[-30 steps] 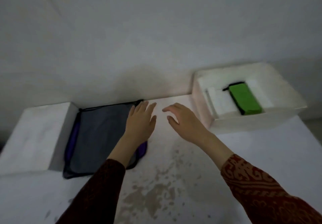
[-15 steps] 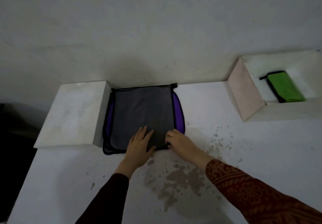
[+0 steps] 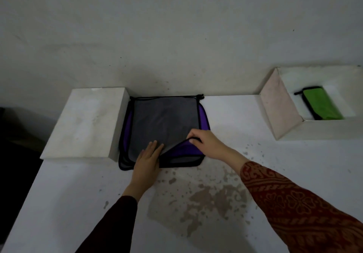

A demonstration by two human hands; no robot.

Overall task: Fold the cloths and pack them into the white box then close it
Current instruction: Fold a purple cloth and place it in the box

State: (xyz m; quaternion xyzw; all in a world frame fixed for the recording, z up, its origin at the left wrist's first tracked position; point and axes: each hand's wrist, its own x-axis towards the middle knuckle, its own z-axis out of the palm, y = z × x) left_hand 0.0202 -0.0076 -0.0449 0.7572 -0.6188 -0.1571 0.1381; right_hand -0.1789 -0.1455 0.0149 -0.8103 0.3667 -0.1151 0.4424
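Your right hand (image 3: 208, 142) pinches the grey cloth (image 3: 163, 121) corner; the cloth lies left of that grip, under your flat, spread left hand (image 3: 147, 158).

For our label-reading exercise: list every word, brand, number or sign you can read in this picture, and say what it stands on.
None: no readable text anywhere.
Grey cloth with black edging: no label shows.
Folded green cloth in the white foam box: no print shows.
White foam lid: blank.
Patterned red sleeve: ornament only, no letters.
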